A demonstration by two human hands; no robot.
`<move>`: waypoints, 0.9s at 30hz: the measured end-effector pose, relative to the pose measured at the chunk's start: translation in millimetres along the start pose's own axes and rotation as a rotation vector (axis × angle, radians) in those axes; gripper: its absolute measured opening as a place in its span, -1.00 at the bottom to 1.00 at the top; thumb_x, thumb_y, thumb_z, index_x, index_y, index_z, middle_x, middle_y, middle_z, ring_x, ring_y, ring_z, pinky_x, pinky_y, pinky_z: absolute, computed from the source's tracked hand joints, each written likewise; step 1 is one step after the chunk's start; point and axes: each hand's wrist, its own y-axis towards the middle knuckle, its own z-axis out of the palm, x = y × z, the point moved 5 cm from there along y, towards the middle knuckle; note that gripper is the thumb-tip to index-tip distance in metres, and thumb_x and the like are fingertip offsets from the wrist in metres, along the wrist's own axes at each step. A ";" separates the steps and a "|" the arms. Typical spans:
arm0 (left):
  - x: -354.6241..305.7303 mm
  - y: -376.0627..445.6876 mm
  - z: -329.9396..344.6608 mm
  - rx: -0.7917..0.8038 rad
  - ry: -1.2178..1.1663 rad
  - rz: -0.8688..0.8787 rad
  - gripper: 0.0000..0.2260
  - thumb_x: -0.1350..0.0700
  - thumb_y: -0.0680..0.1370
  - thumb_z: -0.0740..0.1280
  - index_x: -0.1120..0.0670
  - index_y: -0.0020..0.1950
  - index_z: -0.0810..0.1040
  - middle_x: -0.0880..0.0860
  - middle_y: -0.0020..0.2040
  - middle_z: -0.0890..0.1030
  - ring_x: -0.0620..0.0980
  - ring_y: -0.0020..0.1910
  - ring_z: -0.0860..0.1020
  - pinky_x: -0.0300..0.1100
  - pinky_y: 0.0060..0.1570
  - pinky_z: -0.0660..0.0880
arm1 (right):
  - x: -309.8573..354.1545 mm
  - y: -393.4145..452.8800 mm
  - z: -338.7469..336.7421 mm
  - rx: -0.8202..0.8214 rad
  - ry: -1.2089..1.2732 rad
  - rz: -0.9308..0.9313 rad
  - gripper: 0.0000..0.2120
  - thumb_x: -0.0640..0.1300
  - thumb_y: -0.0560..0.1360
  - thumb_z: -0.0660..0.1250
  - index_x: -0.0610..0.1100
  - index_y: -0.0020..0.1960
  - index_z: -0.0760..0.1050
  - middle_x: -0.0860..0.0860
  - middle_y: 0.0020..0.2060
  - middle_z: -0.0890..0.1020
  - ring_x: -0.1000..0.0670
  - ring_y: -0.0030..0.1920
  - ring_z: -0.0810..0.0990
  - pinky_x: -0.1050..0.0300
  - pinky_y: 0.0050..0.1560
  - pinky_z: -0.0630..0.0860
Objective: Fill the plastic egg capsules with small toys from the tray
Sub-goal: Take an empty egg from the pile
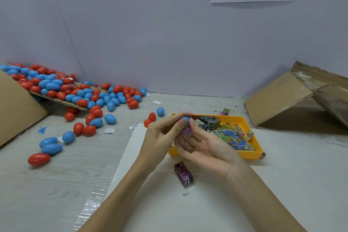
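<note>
Blue egg capsule [185, 119] pinched in left hand [162, 137] above yellow tray [252, 153], right hand [209, 147] alongside.

Both hands [163, 135] and forearms [263, 194] are bare, with no sleeves, gloves, rings or watch.
</note>
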 end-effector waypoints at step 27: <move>5.7 -3.0 -0.8 -0.070 0.053 0.046 -0.78 0.14 0.69 0.28 0.10 0.18 0.72 0.01 0.00 0.76 -0.03 0.07 0.72 -0.30 0.06 0.59 | 9.7 -6.0 2.9 -0.003 -0.149 -0.050 -0.70 -0.25 0.43 0.50 -0.24 0.15 0.63 -0.28 0.08 0.70 -0.19 0.08 0.73 -0.07 0.04 0.70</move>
